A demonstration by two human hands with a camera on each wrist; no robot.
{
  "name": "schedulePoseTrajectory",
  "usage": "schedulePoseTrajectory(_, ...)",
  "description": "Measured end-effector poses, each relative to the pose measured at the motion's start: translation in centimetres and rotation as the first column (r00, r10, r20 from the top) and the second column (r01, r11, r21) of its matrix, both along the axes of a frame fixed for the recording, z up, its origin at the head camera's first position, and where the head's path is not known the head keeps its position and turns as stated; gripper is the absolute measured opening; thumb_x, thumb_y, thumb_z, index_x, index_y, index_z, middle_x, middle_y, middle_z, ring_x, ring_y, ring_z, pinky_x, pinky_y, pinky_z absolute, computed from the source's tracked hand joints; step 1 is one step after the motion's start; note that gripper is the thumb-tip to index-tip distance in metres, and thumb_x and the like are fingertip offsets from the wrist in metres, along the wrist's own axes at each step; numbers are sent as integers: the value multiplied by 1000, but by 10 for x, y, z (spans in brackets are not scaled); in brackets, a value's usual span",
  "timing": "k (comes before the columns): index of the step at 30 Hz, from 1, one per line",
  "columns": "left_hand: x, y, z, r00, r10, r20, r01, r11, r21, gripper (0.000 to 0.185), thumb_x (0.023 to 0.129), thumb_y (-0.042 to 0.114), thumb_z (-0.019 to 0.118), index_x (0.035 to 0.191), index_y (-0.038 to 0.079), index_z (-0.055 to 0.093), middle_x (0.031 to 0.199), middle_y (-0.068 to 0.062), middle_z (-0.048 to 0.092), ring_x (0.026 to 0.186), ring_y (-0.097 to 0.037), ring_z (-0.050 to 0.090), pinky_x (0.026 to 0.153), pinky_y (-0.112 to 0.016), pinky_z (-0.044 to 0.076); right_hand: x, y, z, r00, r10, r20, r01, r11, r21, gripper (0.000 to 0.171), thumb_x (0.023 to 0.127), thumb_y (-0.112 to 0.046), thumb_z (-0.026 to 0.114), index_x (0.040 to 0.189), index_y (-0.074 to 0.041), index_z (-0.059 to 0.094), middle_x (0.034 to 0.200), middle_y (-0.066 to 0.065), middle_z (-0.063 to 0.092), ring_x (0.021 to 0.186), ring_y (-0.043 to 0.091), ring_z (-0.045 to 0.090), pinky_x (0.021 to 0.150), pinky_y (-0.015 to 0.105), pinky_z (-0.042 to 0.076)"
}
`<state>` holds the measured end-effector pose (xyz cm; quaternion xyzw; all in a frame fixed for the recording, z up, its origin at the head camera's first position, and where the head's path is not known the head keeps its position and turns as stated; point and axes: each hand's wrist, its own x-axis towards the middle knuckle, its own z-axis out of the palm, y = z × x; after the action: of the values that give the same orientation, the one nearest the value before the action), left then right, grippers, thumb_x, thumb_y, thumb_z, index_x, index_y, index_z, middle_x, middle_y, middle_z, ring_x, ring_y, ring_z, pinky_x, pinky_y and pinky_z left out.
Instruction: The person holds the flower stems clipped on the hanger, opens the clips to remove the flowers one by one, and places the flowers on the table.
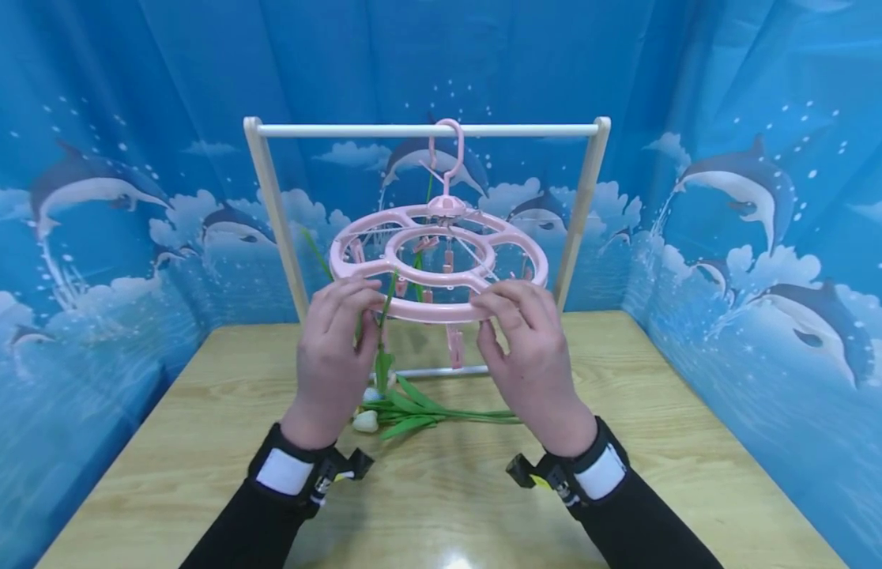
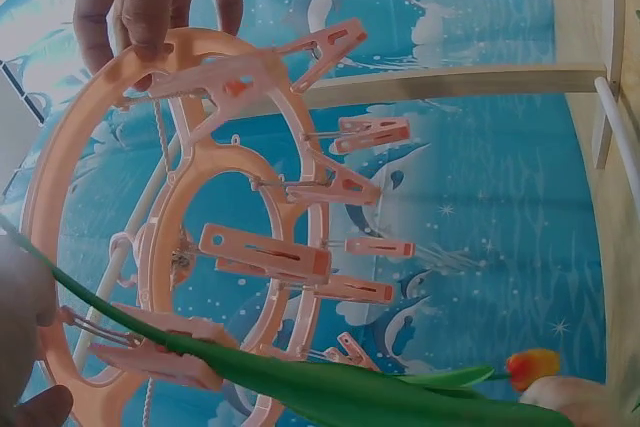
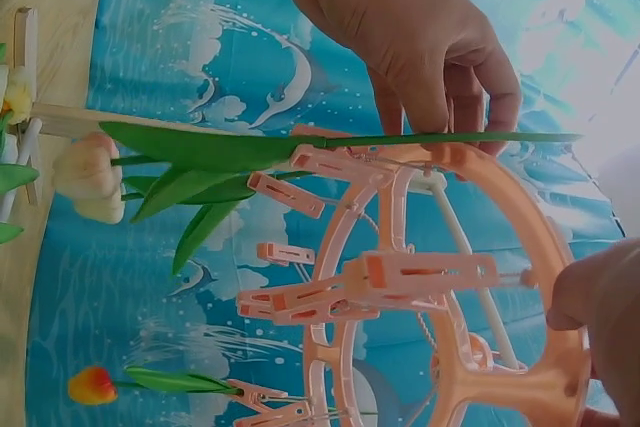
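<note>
A pink round clip hanger [image 1: 441, 237] hangs by its hook from the white bar of a small rack [image 1: 341, 130]. My left hand [image 1: 366, 304] is at the front-left of the rim and pinches the green stem [image 1: 388, 300] of an artificial tulip against it. The stem [image 3: 300, 147] runs past a clip [image 3: 330, 162], with the cream flower head [image 3: 85, 182] hanging below. My right hand [image 1: 487, 312] grips the front-right of the rim [image 2: 60, 177], fingers on top and thumb beneath. Another tulip with an orange head [image 3: 90, 385] hangs from a far clip.
More artificial tulips [image 1: 420, 411] lie on the wooden table [image 1: 199, 442] under the hanger, between my wrists. The rack's wooden posts [image 1: 579, 213] stand behind. Blue dolphin-print cloth closes in the back and both sides.
</note>
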<state>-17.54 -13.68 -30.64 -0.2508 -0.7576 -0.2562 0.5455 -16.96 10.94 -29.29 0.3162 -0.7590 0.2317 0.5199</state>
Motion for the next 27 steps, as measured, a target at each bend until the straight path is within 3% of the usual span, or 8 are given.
schedulePoseTrajectory(8,1,5,-1,994,-37,-106,30,997,-66,14,100,-4,71,111,3,77,123,-17,80,121,-37,73,110,-43,61,5,-1,0,997,-29,-74,30,999,18,35,91,-3,82,125,-6,73,130,20,71,124,42,63,110,59,52)
schedulePoseTrajectory(17,10,14,-1,995,-41,-92,32,995,-90,24,94,-5,80,116,6,78,126,-17,80,123,-37,72,111,-45,61,6,-4,-1,996,-39,-79,42,998,39,24,93,-4,84,116,-6,77,118,16,77,112,39,66,100,52,59)
schedulePoseTrajectory(23,7,12,1,995,-34,-98,27,997,-71,24,98,-6,74,120,3,76,134,-19,75,127,-37,70,113,-42,59,5,-2,0,997,-44,-60,46,998,41,25,93,-2,83,116,-4,76,119,18,75,116,40,66,102,52,60)
schedulePoseTrajectory(27,4,5,2,997,7,-77,-9,999,-35,26,98,-9,71,122,0,74,134,-19,74,126,-38,69,116,-40,56,3,0,0,998,-35,-53,36,999,29,25,93,-1,81,118,-3,74,119,18,74,116,41,65,102,53,59)
